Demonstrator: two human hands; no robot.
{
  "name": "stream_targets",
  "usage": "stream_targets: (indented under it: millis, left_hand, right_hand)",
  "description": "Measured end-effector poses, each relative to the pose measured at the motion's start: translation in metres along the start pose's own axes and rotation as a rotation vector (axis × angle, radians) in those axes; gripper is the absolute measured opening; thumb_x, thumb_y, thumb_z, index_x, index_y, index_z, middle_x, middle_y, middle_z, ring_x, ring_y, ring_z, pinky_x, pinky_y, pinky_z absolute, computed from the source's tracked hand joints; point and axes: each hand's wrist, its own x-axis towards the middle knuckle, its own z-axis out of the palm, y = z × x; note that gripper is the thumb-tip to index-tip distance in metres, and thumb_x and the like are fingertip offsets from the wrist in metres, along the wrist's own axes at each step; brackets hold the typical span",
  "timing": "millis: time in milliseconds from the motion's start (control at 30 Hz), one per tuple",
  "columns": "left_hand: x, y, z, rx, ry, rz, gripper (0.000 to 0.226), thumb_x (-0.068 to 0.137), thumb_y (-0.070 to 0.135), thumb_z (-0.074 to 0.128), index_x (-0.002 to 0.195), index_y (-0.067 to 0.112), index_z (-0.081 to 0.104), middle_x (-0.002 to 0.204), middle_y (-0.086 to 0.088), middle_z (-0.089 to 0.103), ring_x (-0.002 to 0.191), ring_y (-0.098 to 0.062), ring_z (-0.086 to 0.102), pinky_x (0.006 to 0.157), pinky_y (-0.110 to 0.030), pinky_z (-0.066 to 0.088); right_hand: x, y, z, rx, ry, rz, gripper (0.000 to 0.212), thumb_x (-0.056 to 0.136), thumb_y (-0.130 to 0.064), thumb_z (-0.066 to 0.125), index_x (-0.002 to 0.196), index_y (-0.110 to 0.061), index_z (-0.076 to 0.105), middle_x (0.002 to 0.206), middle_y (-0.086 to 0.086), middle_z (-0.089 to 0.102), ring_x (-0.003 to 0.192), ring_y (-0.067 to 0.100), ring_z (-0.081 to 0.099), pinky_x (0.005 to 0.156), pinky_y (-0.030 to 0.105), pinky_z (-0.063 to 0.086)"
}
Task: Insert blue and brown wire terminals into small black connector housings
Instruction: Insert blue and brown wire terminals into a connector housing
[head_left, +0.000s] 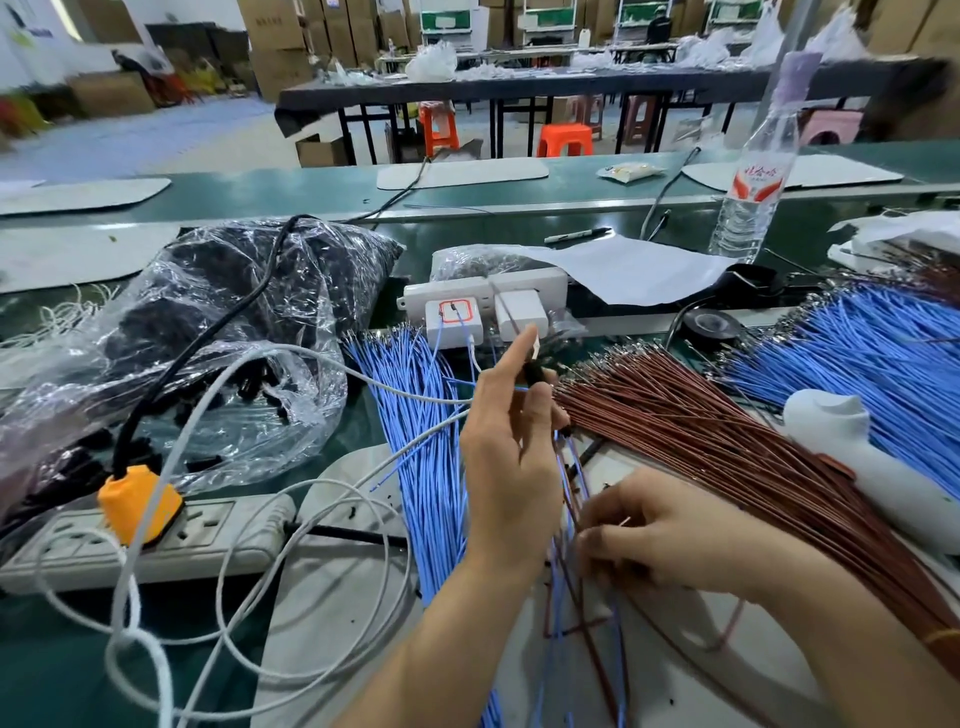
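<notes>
Clearly the job is in mid-run. The left hand (506, 452) is raised over the middle of the desk (57, 670), pinching a small black connector housing (533, 372) at its fingertips, index finger straight up. Thin wires trail down from the housing, though I cannot tell whether both colours are seated. The right hand (667, 535), lower and nearer the front edge, has its fingers curled around a few loose wires (569, 483), blue and brown, with what looks like a bare metal tip poking out between them.

I judge that one housing is being loaded and that most of the work is left, since the stock is large. A blue wire bundle (431, 415) lies just left of the hands, and a brown wire bundle (701, 431) fans out to their right. A second blue bundle (857, 358) lies toward the right edge. All are thin, smooth-sheathed strands with small metallic crimps at their far ends.

Toward the left edge slumps a crinkled clear plastic bag (218, 312) full of small glossy black parts, probably more housings. Near the front left corner a pale power strip (208, 535) carries a blocky orange plug (137, 501). A clear, ribbed water bottle (753, 176) stands toward the far right corner.
</notes>
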Motion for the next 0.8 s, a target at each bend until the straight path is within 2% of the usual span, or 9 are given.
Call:
stream_targets:
  millis: [67,167,233,333,433,500,567,700,800]
  left_hand:
    - [-0.001,0.001,0.0,-0.005,-0.026,0.012,0.053,0.095,0.017,0.05,0.138,0.045,0.039,0.096,-0.001,0.06,0.067,-0.012,0.06,0.073,-0.033,0.053]
    - [-0.003,0.004,0.002,-0.002,-0.114,0.019,0.069,0.091,0.016,0.055,0.143,0.052,0.026,0.096,0.009,0.058,0.069,-0.017,0.063,0.072,-0.038,0.056]
    - [-0.005,0.005,0.004,0.046,-0.162,0.035,0.069,0.089,0.017,0.057,0.142,0.05,0.026,0.093,0.023,0.056,0.073,-0.016,0.065,0.074,-0.033,0.057]
    - [-0.005,0.005,0.005,0.085,-0.169,0.061,0.06,0.089,0.016,0.058,0.138,0.04,0.034,0.095,0.032,0.057,0.079,-0.009,0.065,0.077,-0.024,0.055]
    - [-0.005,0.006,0.004,0.071,-0.097,0.07,0.057,0.089,0.015,0.058,0.139,0.032,0.036,0.096,0.03,0.058,0.082,-0.002,0.061,0.076,-0.017,0.05]
    - [-0.005,0.008,0.003,0.061,0.006,0.094,0.062,0.091,0.014,0.059,0.144,0.031,0.031,0.097,0.024,0.058,0.083,-0.003,0.061,0.076,-0.017,0.049]
    - [-0.005,0.01,0.001,0.043,0.073,0.123,0.063,0.092,0.013,0.059,0.144,0.034,0.03,0.099,0.018,0.06,0.084,-0.005,0.062,0.077,-0.021,0.049]
    - [-0.008,0.016,0.003,0.116,-0.01,0.276,0.048,0.093,0.009,0.058,0.136,0.024,0.045,0.109,0.011,0.062,0.099,-0.006,0.062,0.081,-0.023,0.051]
    - [-0.007,0.013,0.002,0.202,-0.137,0.368,0.028,0.093,0.004,0.058,0.117,0.019,0.057,0.11,0.009,0.062,0.099,-0.002,0.059,0.084,-0.018,0.047]
  right_hand:
    - [-0.001,-0.001,0.0,0.077,0.021,-0.007,0.013,0.09,-0.011,0.062,0.08,-0.009,0.07,0.06,-0.002,0.06,0.045,0.009,0.047,0.042,0.016,0.035]
    - [0.002,-0.002,-0.001,0.24,0.206,-0.126,0.005,0.088,-0.009,0.065,0.088,-0.005,0.068,0.06,0.001,0.061,0.047,0.016,0.046,0.041,0.023,0.034]
    - [0.002,-0.003,-0.005,0.357,0.339,-0.214,0.008,0.086,-0.008,0.065,0.086,0.0,0.066,0.053,0.004,0.058,0.042,0.018,0.046,0.038,0.024,0.035]
    - [0.001,-0.001,-0.008,0.415,0.459,-0.297,0.004,0.083,0.0,0.067,0.08,-0.002,0.066,0.052,0.003,0.059,0.042,0.013,0.052,0.038,0.022,0.042]
    - [0.007,0.008,-0.006,0.143,0.513,-0.236,0.011,0.083,-0.002,0.07,0.076,-0.007,0.064,0.053,0.004,0.061,0.042,0.016,0.055,0.043,0.025,0.046]
    - [0.012,0.016,-0.006,-0.179,0.558,-0.169,0.015,0.082,-0.008,0.073,0.073,-0.012,0.063,0.06,-0.001,0.062,0.052,0.012,0.056,0.053,0.016,0.043]
    - [0.014,0.022,-0.01,-0.33,0.641,-0.167,0.02,0.081,-0.008,0.074,0.07,-0.017,0.06,0.07,-0.007,0.058,0.064,0.006,0.055,0.061,0.009,0.039]
    - [0.012,0.025,-0.017,-0.355,0.796,-0.199,0.017,0.079,-0.01,0.077,0.072,-0.017,0.062,0.075,-0.007,0.055,0.069,0.002,0.052,0.064,0.006,0.038]
    - [0.013,0.016,-0.011,-0.132,0.856,-0.332,0.016,0.076,-0.016,0.079,0.082,-0.018,0.065,0.082,-0.005,0.061,0.064,0.006,0.059,0.058,0.009,0.043]
